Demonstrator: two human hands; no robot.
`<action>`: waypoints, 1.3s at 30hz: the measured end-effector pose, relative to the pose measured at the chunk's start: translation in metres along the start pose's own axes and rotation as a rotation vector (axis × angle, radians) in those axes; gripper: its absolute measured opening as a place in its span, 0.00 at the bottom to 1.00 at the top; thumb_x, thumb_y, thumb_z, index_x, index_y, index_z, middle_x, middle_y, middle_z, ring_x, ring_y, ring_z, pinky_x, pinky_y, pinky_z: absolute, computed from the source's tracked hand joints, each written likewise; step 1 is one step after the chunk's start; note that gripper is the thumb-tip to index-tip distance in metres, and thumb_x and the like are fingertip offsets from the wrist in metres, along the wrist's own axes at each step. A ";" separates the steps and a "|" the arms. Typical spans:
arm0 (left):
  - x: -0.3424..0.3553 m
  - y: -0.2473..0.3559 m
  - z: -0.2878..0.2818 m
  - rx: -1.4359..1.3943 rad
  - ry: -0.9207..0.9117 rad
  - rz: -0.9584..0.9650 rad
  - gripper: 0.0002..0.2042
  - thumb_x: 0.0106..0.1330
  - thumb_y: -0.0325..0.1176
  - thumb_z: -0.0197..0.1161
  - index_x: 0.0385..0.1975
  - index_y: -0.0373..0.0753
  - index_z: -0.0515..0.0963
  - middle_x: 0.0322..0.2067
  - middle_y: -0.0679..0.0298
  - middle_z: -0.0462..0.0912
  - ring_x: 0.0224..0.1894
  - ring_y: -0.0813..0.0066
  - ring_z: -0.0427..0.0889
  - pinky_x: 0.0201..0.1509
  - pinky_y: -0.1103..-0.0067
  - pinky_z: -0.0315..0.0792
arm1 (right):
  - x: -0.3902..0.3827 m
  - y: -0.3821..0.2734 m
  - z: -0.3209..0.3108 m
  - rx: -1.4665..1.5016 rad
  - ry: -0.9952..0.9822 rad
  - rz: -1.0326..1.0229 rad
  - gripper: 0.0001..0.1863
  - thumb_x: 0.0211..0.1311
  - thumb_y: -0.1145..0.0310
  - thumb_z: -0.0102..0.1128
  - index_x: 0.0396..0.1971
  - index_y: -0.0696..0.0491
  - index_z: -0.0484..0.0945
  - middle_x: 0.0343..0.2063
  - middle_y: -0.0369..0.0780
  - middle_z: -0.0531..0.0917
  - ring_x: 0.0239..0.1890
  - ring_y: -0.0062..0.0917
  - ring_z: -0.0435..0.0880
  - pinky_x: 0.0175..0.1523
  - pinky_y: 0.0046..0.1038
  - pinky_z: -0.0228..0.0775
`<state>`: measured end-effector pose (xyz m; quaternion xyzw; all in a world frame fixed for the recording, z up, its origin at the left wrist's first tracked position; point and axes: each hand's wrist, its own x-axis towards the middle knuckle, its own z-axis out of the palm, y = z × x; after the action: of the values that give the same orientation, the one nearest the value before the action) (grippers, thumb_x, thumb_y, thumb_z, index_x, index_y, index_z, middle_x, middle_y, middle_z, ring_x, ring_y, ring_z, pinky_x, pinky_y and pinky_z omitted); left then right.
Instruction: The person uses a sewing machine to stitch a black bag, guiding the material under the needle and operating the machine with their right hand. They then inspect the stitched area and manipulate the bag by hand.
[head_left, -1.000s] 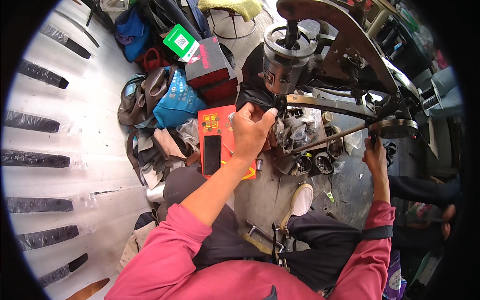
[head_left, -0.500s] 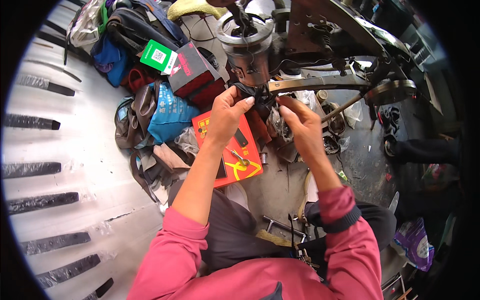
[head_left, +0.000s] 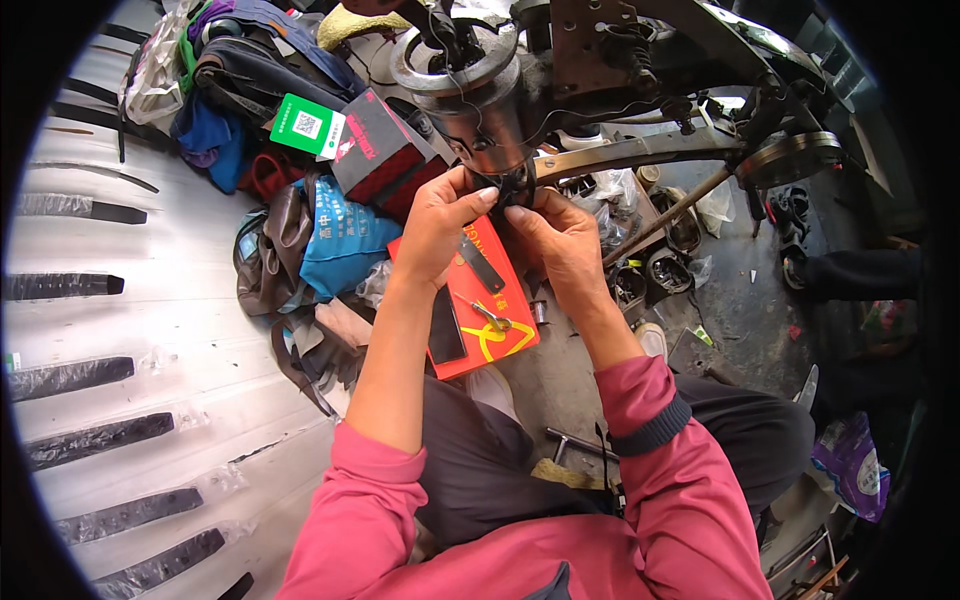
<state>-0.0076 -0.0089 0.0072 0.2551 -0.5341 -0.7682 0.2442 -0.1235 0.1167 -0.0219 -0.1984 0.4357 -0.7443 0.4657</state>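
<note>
Under the metal head (head_left: 490,125) of a hand-cranked sewing machine, a small black piece of material (head_left: 517,192) is partly covered by my fingers. My left hand (head_left: 438,228) is closed at its left side, thumb pressed against the bent fingers. From the right, my right hand (head_left: 562,240) pinches the same dark piece, its thumb close to the left thumb. The machine's narrow arm (head_left: 635,158) runs rightward just above my right hand. Exactly where the needle meets the piece is hidden.
Below my hands lies a red box (head_left: 515,345) with keys and dark strips on it. At left are a blue bag (head_left: 340,240), a dark shoebox (head_left: 385,150) and a pale surface with black straps (head_left: 95,437). Right of the machine arm is a round metal wheel (head_left: 790,160).
My right hand has moved in toward the left, and its fingers have closed on the dark piece. The view has shifted slightly; my left hand stays by the machine head.
</note>
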 end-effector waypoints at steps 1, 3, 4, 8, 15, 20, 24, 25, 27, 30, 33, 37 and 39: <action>-0.002 0.000 0.001 0.021 0.017 0.001 0.09 0.70 0.25 0.65 0.46 0.32 0.80 0.41 0.66 0.86 0.42 0.82 0.82 0.52 0.82 0.75 | 0.000 0.000 0.001 0.043 0.002 0.024 0.06 0.70 0.69 0.67 0.41 0.55 0.84 0.33 0.32 0.87 0.32 0.11 0.82 0.37 0.16 0.74; -0.005 -0.001 0.004 0.050 0.074 0.023 0.06 0.69 0.25 0.65 0.42 0.34 0.80 0.38 0.69 0.84 0.39 0.86 0.78 0.49 0.84 0.72 | 0.000 0.003 0.002 0.060 0.009 0.023 0.05 0.70 0.70 0.68 0.40 0.55 0.84 0.34 0.33 0.87 0.34 0.12 0.83 0.40 0.17 0.76; -0.005 -0.003 0.006 0.059 0.113 0.045 0.04 0.69 0.24 0.65 0.39 0.34 0.79 0.35 0.70 0.83 0.36 0.88 0.77 0.44 0.86 0.72 | 0.001 0.004 0.003 0.032 0.014 -0.001 0.05 0.70 0.71 0.68 0.40 0.56 0.84 0.34 0.33 0.87 0.34 0.12 0.83 0.41 0.17 0.76; -0.009 -0.007 0.015 0.153 0.238 0.152 0.08 0.69 0.23 0.67 0.30 0.38 0.74 0.29 0.74 0.77 0.27 0.93 0.70 0.29 0.90 0.63 | 0.004 0.014 0.011 -0.009 0.126 -0.051 0.03 0.68 0.75 0.68 0.39 0.57 0.84 0.35 0.33 0.87 0.35 0.12 0.83 0.41 0.17 0.77; -0.009 -0.004 0.032 0.120 0.269 0.262 0.07 0.71 0.19 0.61 0.43 0.36 0.71 0.35 0.68 0.81 0.35 0.90 0.75 0.40 0.89 0.69 | -0.010 0.018 0.034 -0.225 0.312 -0.214 0.04 0.68 0.74 0.68 0.34 0.58 0.82 0.30 0.28 0.83 0.34 0.07 0.77 0.41 0.16 0.71; -0.010 0.000 0.034 0.106 0.177 0.246 0.11 0.71 0.18 0.58 0.50 0.36 0.73 0.42 0.65 0.84 0.43 0.86 0.79 0.50 0.86 0.72 | -0.011 0.008 0.031 0.109 0.290 -0.112 0.07 0.68 0.71 0.68 0.39 0.59 0.85 0.31 0.30 0.85 0.33 0.09 0.78 0.42 0.16 0.71; -0.011 0.000 0.030 0.135 0.150 0.188 0.11 0.72 0.18 0.55 0.52 0.36 0.75 0.41 0.66 0.84 0.43 0.86 0.80 0.50 0.85 0.73 | -0.007 0.009 0.029 0.161 0.274 0.020 0.09 0.67 0.70 0.70 0.42 0.59 0.86 0.34 0.32 0.87 0.33 0.11 0.80 0.42 0.16 0.71; -0.012 0.000 0.029 0.171 0.149 0.194 0.11 0.72 0.19 0.55 0.51 0.36 0.75 0.41 0.66 0.84 0.43 0.86 0.79 0.51 0.85 0.73 | -0.006 0.011 0.030 0.162 0.288 0.019 0.09 0.67 0.70 0.70 0.41 0.59 0.86 0.34 0.33 0.87 0.33 0.11 0.80 0.42 0.16 0.72; -0.013 0.000 0.028 0.244 0.159 0.197 0.11 0.73 0.19 0.54 0.51 0.36 0.76 0.42 0.66 0.84 0.44 0.86 0.79 0.51 0.84 0.74 | -0.006 0.014 0.034 0.151 0.336 0.051 0.08 0.67 0.70 0.70 0.41 0.59 0.86 0.35 0.33 0.87 0.34 0.11 0.80 0.43 0.16 0.72; -0.016 -0.001 0.028 0.251 0.122 0.243 0.11 0.74 0.20 0.54 0.52 0.37 0.75 0.43 0.67 0.83 0.45 0.86 0.79 0.52 0.84 0.74 | -0.006 0.017 0.042 0.189 0.357 -0.078 0.07 0.68 0.72 0.69 0.40 0.60 0.86 0.34 0.32 0.87 0.35 0.10 0.80 0.44 0.16 0.73; -0.016 -0.003 0.026 0.244 0.116 0.199 0.10 0.75 0.22 0.54 0.53 0.37 0.75 0.44 0.67 0.82 0.46 0.85 0.78 0.52 0.83 0.74 | -0.007 0.015 0.046 0.161 0.384 -0.203 0.06 0.68 0.74 0.69 0.40 0.60 0.86 0.33 0.32 0.86 0.35 0.10 0.80 0.45 0.15 0.72; -0.015 -0.009 0.026 0.127 0.083 0.196 0.08 0.76 0.24 0.55 0.51 0.37 0.74 0.44 0.68 0.82 0.44 0.86 0.77 0.50 0.84 0.73 | -0.008 0.009 0.044 0.049 0.401 -0.192 0.05 0.68 0.74 0.68 0.39 0.60 0.86 0.32 0.31 0.86 0.34 0.09 0.79 0.42 0.13 0.71; -0.015 -0.009 0.024 0.074 0.060 0.171 0.07 0.76 0.25 0.57 0.50 0.37 0.74 0.44 0.69 0.81 0.44 0.86 0.77 0.50 0.84 0.72 | -0.008 0.008 0.041 -0.007 0.384 -0.175 0.06 0.69 0.73 0.67 0.40 0.60 0.86 0.32 0.30 0.85 0.33 0.08 0.79 0.40 0.13 0.70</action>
<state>-0.0125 0.0205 0.0076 0.2405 -0.5742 -0.7164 0.3151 -0.0864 0.1031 -0.0057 -0.0915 0.5003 -0.8044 0.3069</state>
